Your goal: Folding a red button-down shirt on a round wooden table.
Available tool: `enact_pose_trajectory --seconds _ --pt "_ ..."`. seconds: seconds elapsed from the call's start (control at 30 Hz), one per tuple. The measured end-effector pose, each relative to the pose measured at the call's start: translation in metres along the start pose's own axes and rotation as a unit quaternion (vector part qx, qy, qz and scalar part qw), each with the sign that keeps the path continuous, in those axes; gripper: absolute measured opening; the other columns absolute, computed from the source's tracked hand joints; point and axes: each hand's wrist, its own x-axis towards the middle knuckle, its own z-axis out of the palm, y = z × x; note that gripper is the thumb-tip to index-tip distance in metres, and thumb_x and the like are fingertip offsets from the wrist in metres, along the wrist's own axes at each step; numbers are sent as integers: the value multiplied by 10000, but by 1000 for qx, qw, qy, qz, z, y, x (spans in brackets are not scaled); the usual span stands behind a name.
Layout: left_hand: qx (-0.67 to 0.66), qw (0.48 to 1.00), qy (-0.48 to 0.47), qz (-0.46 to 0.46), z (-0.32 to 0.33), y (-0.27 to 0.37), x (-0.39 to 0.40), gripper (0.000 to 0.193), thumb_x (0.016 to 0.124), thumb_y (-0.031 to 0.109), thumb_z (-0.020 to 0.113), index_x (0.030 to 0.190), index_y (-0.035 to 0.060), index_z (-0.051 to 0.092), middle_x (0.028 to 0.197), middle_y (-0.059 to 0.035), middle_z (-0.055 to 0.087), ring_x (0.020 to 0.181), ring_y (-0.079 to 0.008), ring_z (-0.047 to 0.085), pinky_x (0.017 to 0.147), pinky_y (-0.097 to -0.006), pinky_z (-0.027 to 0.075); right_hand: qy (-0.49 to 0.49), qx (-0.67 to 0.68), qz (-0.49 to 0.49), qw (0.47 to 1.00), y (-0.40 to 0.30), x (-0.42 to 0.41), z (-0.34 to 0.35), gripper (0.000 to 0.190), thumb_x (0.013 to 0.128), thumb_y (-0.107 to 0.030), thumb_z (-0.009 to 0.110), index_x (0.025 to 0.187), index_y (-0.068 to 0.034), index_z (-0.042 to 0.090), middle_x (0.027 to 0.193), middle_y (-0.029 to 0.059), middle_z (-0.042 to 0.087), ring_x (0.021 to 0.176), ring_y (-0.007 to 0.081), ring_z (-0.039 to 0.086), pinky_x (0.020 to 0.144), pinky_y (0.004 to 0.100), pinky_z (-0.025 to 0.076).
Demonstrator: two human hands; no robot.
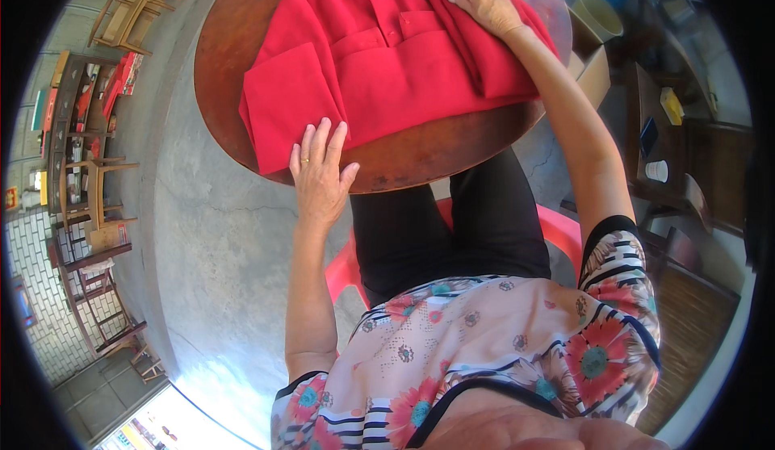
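A red long-sleeved garment (pixel 387 81) with a collar, a buttoned front opening and chest pockets lies spread on a round brown wooden table (pixel 221 56). Its left-hand sleeve (pixel 290 99) is turned down toward the table's near edge. On the end of that sleeve rest the fingers of my left hand (pixel 321 165), slightly spread, with a ring on one of them. Across the garment, my right hand (pixel 487 8) lies palm down on the upper part of the other sleeve (pixel 478 50), which is folded against the body of the garment. Both palms are hidden.
My legs are under the table's near edge, on a pink plastic chair (pixel 560 232). Wooden chairs (pixel 100 193) and a dark shelf unit (pixel 75 129) stand at the left. On the right are a cardboard box (pixel 593 77), a pale bucket (pixel 596 14) and a white cup (pixel 656 171).
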Motion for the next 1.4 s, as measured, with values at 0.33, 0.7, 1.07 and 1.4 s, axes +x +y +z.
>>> enact_pose_trajectory --seconds 0.33,0.7,1.07,1.4 --pt "17 1000 5 6 1 0 1 639 872 243 664 1456 152 418 1508 -110 373 1408 -335 308 1140 -527 207 -16 -58 77 995 -10 3 -9 294 859 -383 648 942 -111 575 1142 145 563 1084 313 539 943 499 379" --pt "-93 992 89 12 1 -11 -7 600 939 391 574 1456 132 410 1455 -135 449 1391 -343 346 1128 -536 216 89 -58 81 991 -51 -45 -90 482 929 -441 573 1336 -185 541 1397 120 494 1305 309 460 1042 516 359" --pt "97 978 46 -181 4 -29 -23 658 929 508 541 1497 230 358 1569 -143 282 1475 -358 168 1136 -650 119 -202 -28 71 976 -96 -137 -115 691 919 -633 434 1481 -233 388 1566 94 290 1440 323 268 1106 613 253" --pt "130 983 109 67 16 37 -27 709 890 514 591 1482 189 375 1529 -127 353 1427 -381 270 1123 -622 192 -112 33 10 993 -239 -137 -105 765 860 -624 534 1454 -156 417 1528 79 360 1420 300 306 1094 615 269"
